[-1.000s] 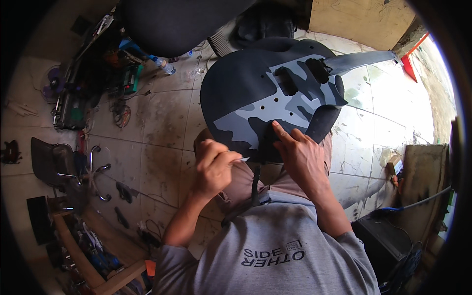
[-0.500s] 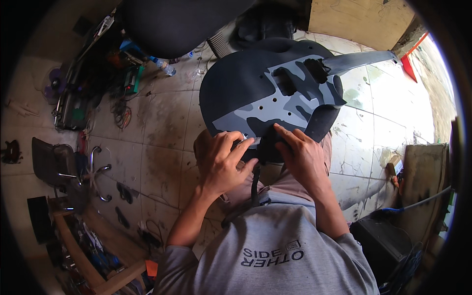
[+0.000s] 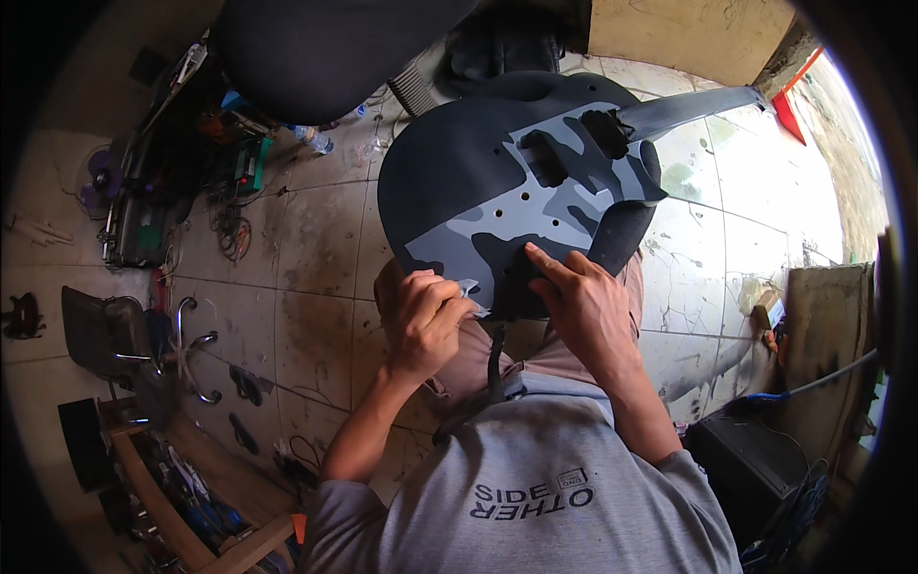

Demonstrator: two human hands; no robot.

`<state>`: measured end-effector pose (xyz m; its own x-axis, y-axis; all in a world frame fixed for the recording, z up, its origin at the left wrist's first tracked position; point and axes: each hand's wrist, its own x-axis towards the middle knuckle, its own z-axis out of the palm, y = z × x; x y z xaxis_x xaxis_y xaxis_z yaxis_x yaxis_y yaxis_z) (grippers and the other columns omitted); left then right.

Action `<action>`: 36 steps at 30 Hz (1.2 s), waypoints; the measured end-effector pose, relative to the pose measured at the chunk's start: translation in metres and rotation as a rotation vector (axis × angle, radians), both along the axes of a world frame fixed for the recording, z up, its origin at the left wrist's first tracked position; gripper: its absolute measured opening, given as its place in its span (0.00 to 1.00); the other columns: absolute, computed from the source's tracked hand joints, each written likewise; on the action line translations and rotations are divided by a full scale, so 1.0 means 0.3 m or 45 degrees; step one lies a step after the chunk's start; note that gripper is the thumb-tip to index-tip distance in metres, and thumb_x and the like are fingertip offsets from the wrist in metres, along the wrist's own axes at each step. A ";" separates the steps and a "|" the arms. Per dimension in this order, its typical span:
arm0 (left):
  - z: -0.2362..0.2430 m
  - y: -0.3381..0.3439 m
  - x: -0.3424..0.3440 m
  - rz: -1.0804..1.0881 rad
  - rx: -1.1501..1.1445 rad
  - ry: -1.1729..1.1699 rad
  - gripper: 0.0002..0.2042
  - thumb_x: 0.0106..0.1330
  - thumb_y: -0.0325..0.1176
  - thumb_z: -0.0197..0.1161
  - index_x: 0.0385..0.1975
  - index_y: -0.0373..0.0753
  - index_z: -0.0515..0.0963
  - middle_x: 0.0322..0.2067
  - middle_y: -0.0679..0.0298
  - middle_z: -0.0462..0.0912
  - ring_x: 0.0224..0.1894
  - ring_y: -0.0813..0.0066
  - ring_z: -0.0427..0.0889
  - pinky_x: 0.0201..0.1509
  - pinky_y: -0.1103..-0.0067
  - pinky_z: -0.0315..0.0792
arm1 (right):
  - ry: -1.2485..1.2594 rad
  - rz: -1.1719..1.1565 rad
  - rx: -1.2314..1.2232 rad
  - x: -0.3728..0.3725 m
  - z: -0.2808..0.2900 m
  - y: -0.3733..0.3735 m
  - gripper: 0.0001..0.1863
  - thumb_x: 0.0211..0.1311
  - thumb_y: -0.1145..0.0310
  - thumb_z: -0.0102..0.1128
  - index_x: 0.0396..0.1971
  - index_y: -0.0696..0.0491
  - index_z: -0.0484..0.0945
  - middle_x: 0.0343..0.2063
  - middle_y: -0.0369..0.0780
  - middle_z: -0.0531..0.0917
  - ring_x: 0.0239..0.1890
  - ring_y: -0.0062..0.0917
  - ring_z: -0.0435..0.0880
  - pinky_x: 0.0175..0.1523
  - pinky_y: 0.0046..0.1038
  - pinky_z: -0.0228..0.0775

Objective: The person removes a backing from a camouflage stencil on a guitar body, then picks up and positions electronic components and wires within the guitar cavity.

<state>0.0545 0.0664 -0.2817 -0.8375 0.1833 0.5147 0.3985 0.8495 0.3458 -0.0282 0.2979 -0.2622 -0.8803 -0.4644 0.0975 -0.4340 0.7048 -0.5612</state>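
Observation:
An electric guitar body (image 3: 430,172), dark with a grey camouflage-patterned film (image 3: 469,222) over part of its face, lies across my lap. Its neck (image 3: 684,113) points to the far right. My left hand (image 3: 426,320) is closed at the body's near edge, thumb and fingers pinching a crumpled, light-coloured edge of the film. My right hand (image 3: 591,306) rests on the near side of the body, its index fingertip touching the dark part of the pattern and the other fingers partly bent. Holes and two dark cavities show in the guitar's face.
A dark padded seat (image 3: 335,57) stands at the far side. To the left are an office chair (image 3: 105,330), a wooden rack of tools (image 3: 172,488) and a plastic bottle (image 3: 314,139) on the tiled floor. A black box (image 3: 746,459) sits at the lower right.
My left hand has drawn slightly left and down, and its spread fingers have closed on the film's edge. The right fingertip stays at about the same place on the guitar.

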 end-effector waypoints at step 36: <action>0.082 -0.081 0.170 0.256 0.215 -0.234 0.29 0.52 0.17 0.61 0.58 0.37 0.79 0.52 0.52 0.76 0.57 0.51 0.77 0.76 0.51 0.66 | 0.178 0.513 -0.139 0.051 -0.016 -0.104 0.11 0.52 0.70 0.74 0.37 0.51 0.86 0.28 0.36 0.74 0.32 0.30 0.80 0.35 0.33 0.76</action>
<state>0.1054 0.0420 -0.2572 -0.9301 -0.0702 0.3606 0.1466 0.8291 0.5395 -0.0131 0.2668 -0.2671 -0.6059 -0.7480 0.2708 -0.7391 0.4035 -0.5393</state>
